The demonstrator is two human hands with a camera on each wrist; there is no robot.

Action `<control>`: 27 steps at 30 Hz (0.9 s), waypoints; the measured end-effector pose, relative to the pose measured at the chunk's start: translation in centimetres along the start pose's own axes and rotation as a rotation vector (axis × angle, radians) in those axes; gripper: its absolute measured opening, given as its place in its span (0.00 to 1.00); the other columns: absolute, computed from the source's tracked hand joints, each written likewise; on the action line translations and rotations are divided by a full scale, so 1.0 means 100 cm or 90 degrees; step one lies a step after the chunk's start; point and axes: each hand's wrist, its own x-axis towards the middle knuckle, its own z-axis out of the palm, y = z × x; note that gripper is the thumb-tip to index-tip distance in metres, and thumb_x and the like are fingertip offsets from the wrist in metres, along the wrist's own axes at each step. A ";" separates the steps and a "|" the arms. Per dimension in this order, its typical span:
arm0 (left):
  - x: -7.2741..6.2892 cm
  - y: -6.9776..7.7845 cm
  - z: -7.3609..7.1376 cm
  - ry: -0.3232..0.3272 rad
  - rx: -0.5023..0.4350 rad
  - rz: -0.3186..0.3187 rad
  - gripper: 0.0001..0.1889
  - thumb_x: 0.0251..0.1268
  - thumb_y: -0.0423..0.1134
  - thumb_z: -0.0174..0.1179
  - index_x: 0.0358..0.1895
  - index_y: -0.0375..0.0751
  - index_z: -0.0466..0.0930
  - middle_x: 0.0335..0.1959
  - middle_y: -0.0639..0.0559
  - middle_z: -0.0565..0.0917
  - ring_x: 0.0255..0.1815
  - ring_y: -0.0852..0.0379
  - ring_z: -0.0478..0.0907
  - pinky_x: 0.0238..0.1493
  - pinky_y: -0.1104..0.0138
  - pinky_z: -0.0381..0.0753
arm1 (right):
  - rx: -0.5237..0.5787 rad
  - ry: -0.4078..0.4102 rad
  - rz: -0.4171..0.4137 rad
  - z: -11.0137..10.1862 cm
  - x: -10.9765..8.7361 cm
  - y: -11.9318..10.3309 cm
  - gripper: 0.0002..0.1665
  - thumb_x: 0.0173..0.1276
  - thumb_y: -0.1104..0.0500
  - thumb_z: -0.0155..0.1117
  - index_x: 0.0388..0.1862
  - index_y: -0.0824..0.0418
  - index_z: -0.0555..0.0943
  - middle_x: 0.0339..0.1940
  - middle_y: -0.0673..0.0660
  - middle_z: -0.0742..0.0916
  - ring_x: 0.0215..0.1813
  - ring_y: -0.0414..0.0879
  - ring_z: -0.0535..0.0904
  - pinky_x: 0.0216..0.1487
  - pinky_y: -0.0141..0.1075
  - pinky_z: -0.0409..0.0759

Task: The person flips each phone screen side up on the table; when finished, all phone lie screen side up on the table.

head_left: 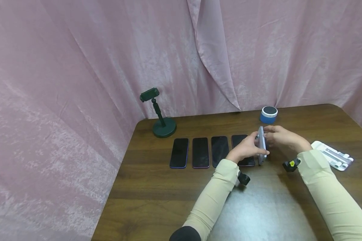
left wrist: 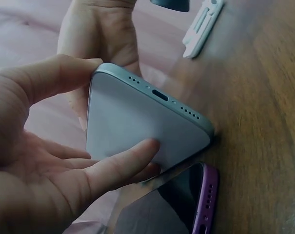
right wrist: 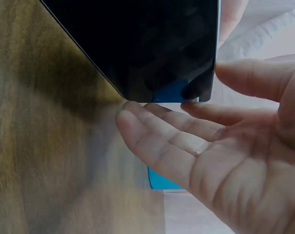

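Note:
A pale blue-grey smartphone (head_left: 261,144) stands on its long edge between both hands, close over the right part of the wooden table (head_left: 157,184). My left hand (head_left: 245,148) grips its near end, thumb at a bottom corner and fingers against the light back (left wrist: 123,107). At the far end my right hand (head_left: 285,138) pinches a corner, thumb on the side edge and fingertips along the end. The dark screen (right wrist: 147,44) faces right. Just left of it lies a purple-edged phone (left wrist: 211,192), partly hidden by my left hand in the head view.
Three more dark-screened phones continue the row leftward, the leftmost phone (head_left: 179,153) blue-edged. A green stand (head_left: 164,128) is at the back left. A blue and white cylinder (head_left: 268,115) sits behind my right hand. A white case with small tools (head_left: 332,155) lies right. Pink curtain (head_left: 169,60) hangs behind.

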 end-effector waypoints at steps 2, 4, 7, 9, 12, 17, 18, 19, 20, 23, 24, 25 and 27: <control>0.000 0.000 -0.002 -0.011 -0.020 0.004 0.43 0.58 0.27 0.72 0.76 0.40 0.60 0.66 0.42 0.77 0.53 0.59 0.81 0.42 0.69 0.83 | 0.010 -0.006 -0.001 0.001 0.000 0.001 0.35 0.82 0.62 0.45 0.75 0.82 0.48 0.69 0.84 0.66 0.69 0.76 0.66 0.63 0.63 0.70; -0.001 0.001 -0.003 -0.021 -0.036 0.006 0.42 0.59 0.26 0.71 0.77 0.39 0.60 0.67 0.42 0.77 0.50 0.60 0.82 0.41 0.69 0.83 | -0.005 -0.004 -0.005 0.001 0.002 0.002 0.35 0.83 0.59 0.45 0.75 0.81 0.49 0.68 0.84 0.67 0.68 0.76 0.68 0.61 0.63 0.73; -0.002 0.003 -0.005 -0.033 -0.065 0.006 0.41 0.60 0.24 0.69 0.77 0.37 0.60 0.68 0.40 0.76 0.47 0.59 0.82 0.40 0.68 0.84 | -0.015 -0.007 0.000 0.001 0.004 0.004 0.35 0.84 0.58 0.44 0.75 0.81 0.48 0.66 0.86 0.68 0.66 0.77 0.68 0.57 0.62 0.76; -0.002 0.005 -0.005 -0.038 -0.085 0.004 0.41 0.60 0.22 0.67 0.76 0.36 0.60 0.67 0.38 0.76 0.48 0.56 0.83 0.40 0.67 0.84 | -0.021 -0.010 0.008 0.001 0.005 0.003 0.36 0.84 0.56 0.43 0.75 0.82 0.48 0.65 0.87 0.69 0.66 0.78 0.69 0.55 0.61 0.78; -0.002 0.006 -0.005 -0.054 -0.132 0.003 0.41 0.59 0.17 0.64 0.76 0.33 0.59 0.66 0.32 0.75 0.55 0.44 0.82 0.41 0.64 0.85 | -0.017 -0.013 0.023 0.002 0.006 0.003 0.35 0.84 0.56 0.43 0.74 0.82 0.49 0.64 0.87 0.69 0.66 0.78 0.69 0.53 0.60 0.80; -0.002 0.005 -0.004 -0.059 -0.138 0.008 0.39 0.58 0.14 0.63 0.74 0.30 0.59 0.63 0.28 0.76 0.57 0.38 0.81 0.41 0.66 0.85 | -0.005 -0.004 0.035 0.005 0.005 0.004 0.36 0.84 0.55 0.47 0.74 0.81 0.51 0.65 0.86 0.68 0.66 0.78 0.68 0.51 0.59 0.81; -0.002 0.004 -0.004 -0.054 -0.126 0.010 0.39 0.58 0.15 0.63 0.73 0.29 0.60 0.62 0.29 0.77 0.56 0.40 0.82 0.41 0.67 0.84 | 0.001 -0.002 0.037 0.006 0.005 0.004 0.36 0.83 0.55 0.48 0.74 0.80 0.51 0.66 0.85 0.68 0.66 0.78 0.68 0.51 0.59 0.81; -0.002 0.004 -0.005 -0.048 -0.113 0.012 0.38 0.58 0.15 0.64 0.73 0.30 0.61 0.61 0.29 0.77 0.54 0.41 0.83 0.40 0.68 0.84 | 0.006 -0.002 0.040 0.006 0.005 0.004 0.37 0.83 0.55 0.49 0.74 0.80 0.51 0.67 0.85 0.67 0.66 0.78 0.68 0.51 0.59 0.81; -0.002 0.003 -0.005 -0.042 -0.100 0.013 0.38 0.58 0.16 0.65 0.72 0.30 0.62 0.60 0.30 0.78 0.52 0.44 0.84 0.39 0.69 0.84 | 0.012 -0.002 0.043 0.007 0.005 0.004 0.37 0.82 0.55 0.50 0.75 0.80 0.51 0.67 0.85 0.66 0.66 0.78 0.68 0.51 0.59 0.81; -0.002 0.001 -0.006 -0.036 -0.078 0.016 0.38 0.57 0.17 0.66 0.72 0.29 0.63 0.58 0.30 0.79 0.48 0.48 0.85 0.38 0.70 0.83 | 0.020 -0.003 0.051 0.008 0.005 0.005 0.39 0.81 0.56 0.53 0.75 0.80 0.50 0.69 0.85 0.64 0.65 0.77 0.69 0.50 0.58 0.82; -0.003 0.000 -0.007 -0.036 -0.071 0.017 0.37 0.57 0.17 0.66 0.71 0.29 0.63 0.57 0.30 0.80 0.46 0.49 0.85 0.38 0.70 0.83 | 0.022 -0.002 0.052 0.008 0.006 0.006 0.39 0.81 0.56 0.53 0.75 0.80 0.50 0.69 0.85 0.64 0.65 0.77 0.70 0.49 0.58 0.82; -0.003 0.000 -0.007 -0.035 -0.065 0.019 0.36 0.57 0.17 0.66 0.70 0.28 0.64 0.56 0.30 0.80 0.44 0.51 0.85 0.38 0.70 0.82 | 0.023 -0.001 0.054 0.009 0.006 0.006 0.40 0.81 0.56 0.53 0.75 0.80 0.50 0.70 0.85 0.63 0.64 0.76 0.71 0.49 0.58 0.82; -0.004 0.000 -0.007 -0.031 -0.049 0.021 0.34 0.56 0.18 0.67 0.68 0.28 0.66 0.55 0.31 0.81 0.41 0.55 0.83 0.38 0.71 0.81 | 0.027 0.005 0.059 0.010 0.008 0.007 0.41 0.81 0.55 0.54 0.75 0.81 0.49 0.70 0.85 0.63 0.63 0.74 0.72 0.48 0.57 0.83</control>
